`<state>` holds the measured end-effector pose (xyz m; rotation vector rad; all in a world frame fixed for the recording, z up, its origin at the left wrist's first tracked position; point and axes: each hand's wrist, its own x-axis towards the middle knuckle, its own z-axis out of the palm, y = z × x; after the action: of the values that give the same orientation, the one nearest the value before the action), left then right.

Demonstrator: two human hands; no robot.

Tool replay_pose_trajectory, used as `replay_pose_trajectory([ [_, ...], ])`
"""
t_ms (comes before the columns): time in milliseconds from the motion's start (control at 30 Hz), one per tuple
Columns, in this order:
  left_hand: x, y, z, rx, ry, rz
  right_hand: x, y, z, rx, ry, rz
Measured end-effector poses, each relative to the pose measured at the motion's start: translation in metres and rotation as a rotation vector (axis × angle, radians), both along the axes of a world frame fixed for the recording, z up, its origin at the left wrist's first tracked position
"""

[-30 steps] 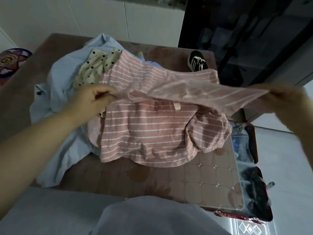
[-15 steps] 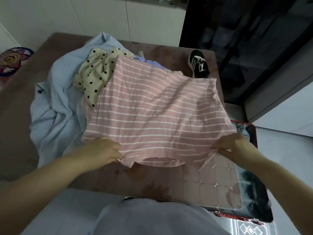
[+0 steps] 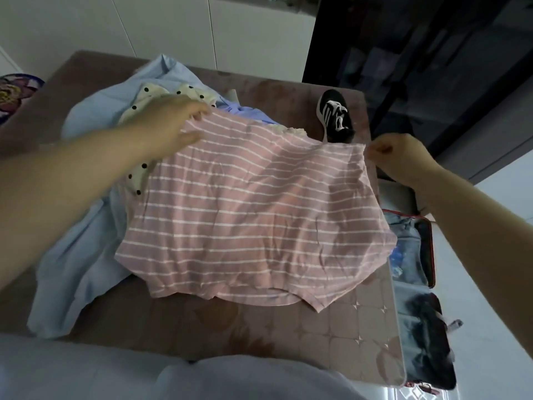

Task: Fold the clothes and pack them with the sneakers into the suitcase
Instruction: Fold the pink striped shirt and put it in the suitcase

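Observation:
A pink shirt with white stripes (image 3: 253,217) lies spread on the brown table (image 3: 331,333). My left hand (image 3: 170,122) pinches its far left corner. My right hand (image 3: 401,155) pinches its far right corner. Under the shirt lie a cream garment with black dots (image 3: 138,174) and a light blue garment (image 3: 78,255). One black sneaker with white stripes (image 3: 334,115) stands at the far right of the table. An open red-edged suitcase (image 3: 424,284) sits on the floor to the right, with dark and blue things inside.
A white cabinet wall (image 3: 173,27) stands behind the table. Dark glass doors (image 3: 418,67) are at the back right. A colourful mat (image 3: 14,93) lies on the floor at far left. The table's near right part shows a tile pattern (image 3: 360,321).
Both hands let go of the shirt's near hem and moved to its far corners. The shirt, held up a second ago, now lies flat on the pile.

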<state>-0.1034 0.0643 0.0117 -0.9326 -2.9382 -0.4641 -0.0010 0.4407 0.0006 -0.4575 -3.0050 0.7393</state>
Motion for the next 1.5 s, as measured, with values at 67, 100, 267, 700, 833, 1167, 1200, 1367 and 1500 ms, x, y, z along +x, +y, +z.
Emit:
replay_pose_trajectory([
  [67,-0.032,0.009,0.003,0.042,0.013,0.14,-0.032,0.013,-0.012,-0.157,-0.08,-0.142],
  [100,-0.047,0.011,-0.001,0.044,-0.021,0.195,-0.044,0.019,-0.018,-0.239,-0.128,-0.224],
  [267,-0.08,0.013,-0.025,-0.047,-0.17,0.356,-0.069,0.029,-0.048,-0.549,-0.207,-0.421],
  [700,-0.095,-0.005,0.007,-0.18,-0.345,0.315,-0.064,0.042,-0.047,-0.951,-0.046,-0.304],
  [833,-0.073,-0.028,0.049,-0.055,-0.509,0.193,-0.021,0.05,0.006,-0.947,0.026,-0.156],
  [1167,-0.038,-0.043,0.055,0.357,-0.575,0.349,0.028,-0.015,0.073,-0.455,0.091,-0.087],
  [1200,-0.036,-0.04,0.055,0.392,-0.565,0.362,0.029,-0.03,0.076,-0.368,0.103,-0.078],
  [1367,-0.006,-0.022,0.077,0.429,-0.502,0.207,0.039,-0.133,0.085,-0.234,0.267,-0.007],
  [1500,0.028,-0.012,0.1,0.323,-0.531,0.038,0.037,-0.224,0.087,-0.29,0.358,0.105],
])
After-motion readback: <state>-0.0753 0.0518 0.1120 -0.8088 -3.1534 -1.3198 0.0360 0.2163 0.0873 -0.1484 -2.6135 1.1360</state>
